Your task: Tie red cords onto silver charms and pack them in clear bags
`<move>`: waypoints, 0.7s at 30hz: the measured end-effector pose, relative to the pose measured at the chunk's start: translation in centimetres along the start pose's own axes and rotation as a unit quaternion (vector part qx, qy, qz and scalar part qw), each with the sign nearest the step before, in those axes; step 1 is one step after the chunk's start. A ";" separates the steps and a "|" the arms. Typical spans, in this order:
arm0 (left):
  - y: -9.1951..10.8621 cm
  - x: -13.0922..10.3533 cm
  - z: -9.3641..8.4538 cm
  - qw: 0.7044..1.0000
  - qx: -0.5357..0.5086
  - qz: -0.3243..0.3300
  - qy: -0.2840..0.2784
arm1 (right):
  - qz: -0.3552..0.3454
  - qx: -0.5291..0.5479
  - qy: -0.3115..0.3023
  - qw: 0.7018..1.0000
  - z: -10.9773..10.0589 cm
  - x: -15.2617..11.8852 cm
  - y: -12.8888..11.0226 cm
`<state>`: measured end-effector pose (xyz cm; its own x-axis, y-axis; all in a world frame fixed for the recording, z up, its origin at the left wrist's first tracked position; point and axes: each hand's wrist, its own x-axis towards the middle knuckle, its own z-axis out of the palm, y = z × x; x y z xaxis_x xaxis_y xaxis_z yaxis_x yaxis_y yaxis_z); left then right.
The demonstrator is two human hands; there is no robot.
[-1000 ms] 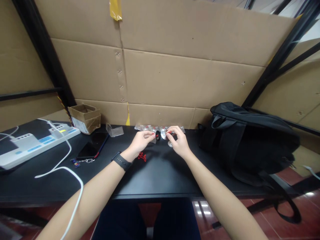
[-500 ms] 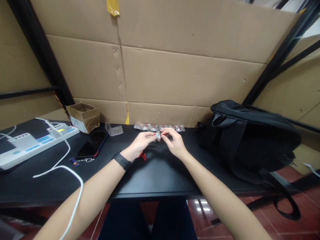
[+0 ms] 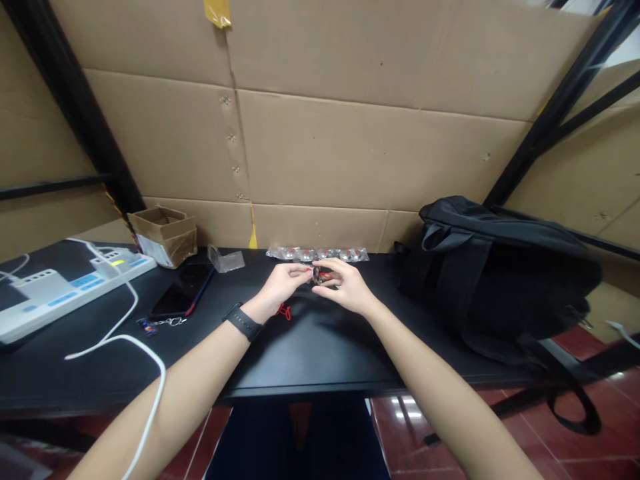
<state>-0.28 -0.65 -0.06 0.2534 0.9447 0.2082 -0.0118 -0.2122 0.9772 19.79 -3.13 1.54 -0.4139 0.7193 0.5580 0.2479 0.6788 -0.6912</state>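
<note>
While both hands meet above the black tabletop, the left hand and right hand pinch between their fingertips a small round silvery metal piece with red detail; its form is too small to tell; just behind lies a clear plastic strip of similar pieces.

**Single head view, forward and down**

Worn at head height, aimed forward and down over the near edge of the black counter. Close enough to frame both forearms, far enough to take in the cardboard wall along the far edge.
</note>
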 end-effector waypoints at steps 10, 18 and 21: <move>-0.9 -0.7 -0.2 0.858 0.505 0.085 -0.045 | 0.047 -0.122 0.164 0.978 -2.2 0.8 1.8; -0.6 -1.4 0.0 0.798 0.583 0.062 -0.141 | 0.109 -0.203 0.143 0.963 -4.6 0.3 2.1; 0.0 -1.5 -0.3 0.792 0.586 0.071 -0.156 | 0.101 -0.232 0.067 0.965 -4.2 0.2 2.0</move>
<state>-0.94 -2.01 -0.37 0.5585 0.8217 0.1137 0.7984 -0.5697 0.1951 23.89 -1.00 2.19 -0.2062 0.8356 0.5092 0.6895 0.4933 -0.5303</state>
